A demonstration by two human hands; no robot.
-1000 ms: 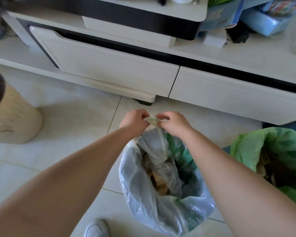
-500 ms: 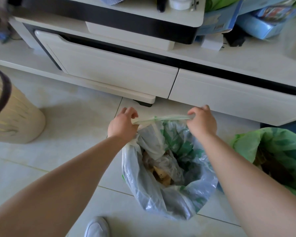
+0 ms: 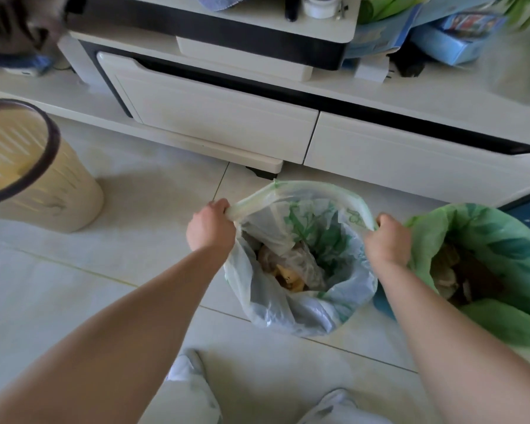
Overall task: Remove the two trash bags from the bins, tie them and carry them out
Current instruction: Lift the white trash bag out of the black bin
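1. Single view only — head-worn wide-angle camera, so no second view shares any part of the scene.
2. Faces forward and steeply down, over both forearms to the floor (image 3: pixel 110 270).
3. Close range: forearms fill the lower frame; shoes (image 3: pixel 193 390) at bottom edge.
4. Top of frame reaches the low cabinet (image 3: pixel 214 117) — lines bow near the edges.

Left hand (image 3: pixel 211 228): fisted, knuckles up, clamped on the rim of the trash bag (image 3: pixel 303 313). Right hand (image 3: pixel 386 240): fisted likewise on the opposite rim. Hands well apart, roughly level. Both forearms bare, extended forward and down from the lower corners, converging slightly.
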